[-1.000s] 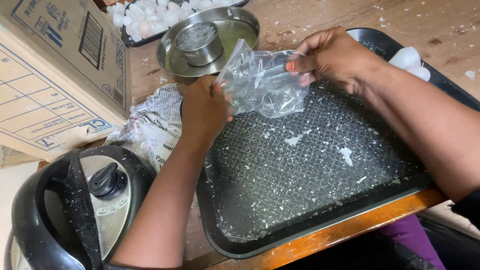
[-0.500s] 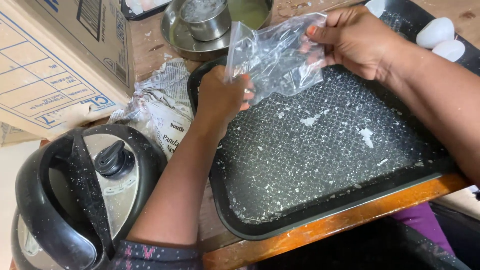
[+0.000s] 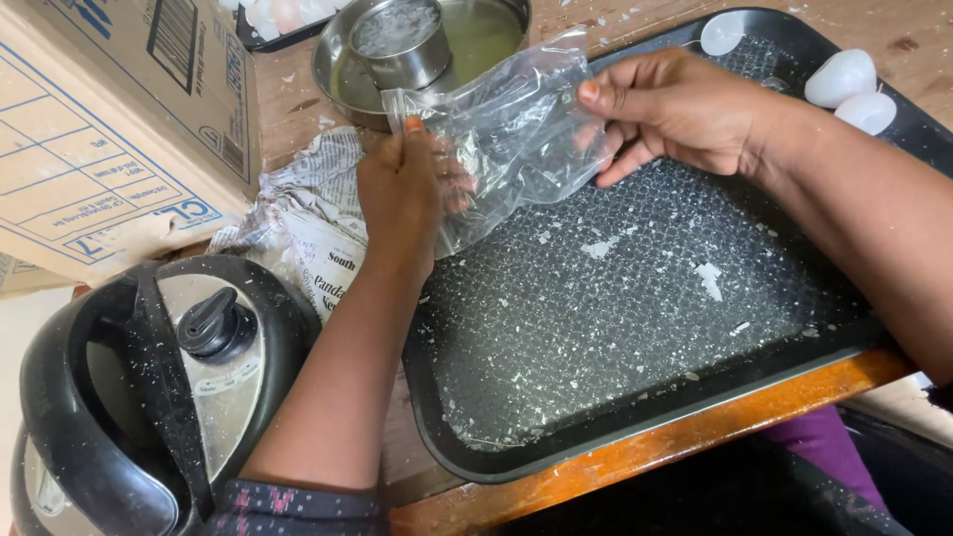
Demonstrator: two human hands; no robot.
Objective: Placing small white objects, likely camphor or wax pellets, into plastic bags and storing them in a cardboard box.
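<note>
Plastic bag (image 3: 511, 124), clear and crumpled, is pinched by both hands over the black tray (image 3: 635, 417). Left hand (image 3: 405, 194) fingers grip its left edge, right hand (image 3: 675, 104) fingers clamp the right edge.

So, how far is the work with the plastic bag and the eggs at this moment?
Looks done: two peeled eggs lie at the far corner of the black tray, and shell bits are scattered over it. In hand: the left hand and right hand hold the clear plastic bag between them. Left: the bag looks empty, and the shell bits remain on the tray.
</note>
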